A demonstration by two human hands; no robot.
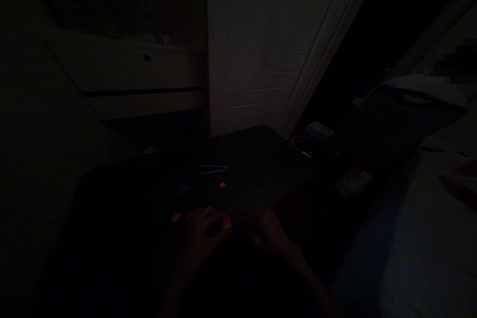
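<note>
1. Block (226, 222): small, orange, off the left hand's fingertips, near the table's close edge. A pale sliver shows at its lower side; I cannot tell whether it is part of the block.
2. Left hand (203, 228): I see thumb and forefinger pinching the block, a dark gap framed between them, the other fingers bent.
3. Right hand (265, 227): fingers curled, pointing toward the block from the right. Something dark and thin may lie at their tips; too dim on my feed, so I cannot tell whether they grip anything.
4. Table (261, 154): dark top, rounded corners, under both hands.
5. On it I log a far chip (222, 185), orange, beyond the block, and a near chip (176, 217), orange, just left of the left hand.
6. Pale V (213, 169): two thin arms meeting at the right, lying past the far chip. Left of that chip, a dim purplish thing (182, 189), outline unclear to me.
7. Behind the table: a pale door (257, 49) and a drawer (149, 72) with a round knob.
</note>
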